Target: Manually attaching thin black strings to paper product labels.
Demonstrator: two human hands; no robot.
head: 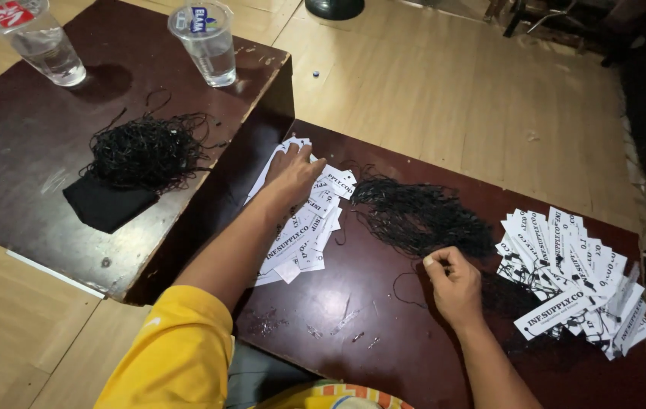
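Tags (296,227) under left hand (292,173); black strings (421,216) beside right hand (453,282).

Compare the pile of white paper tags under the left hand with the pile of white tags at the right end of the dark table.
The left pile of white paper tags shows no strings; the right pile of white tags has black strings threaded through. The left hand presses flat on the left pile; nothing touches the right pile. Both hold white rectangular printed tags on the dark brown table.
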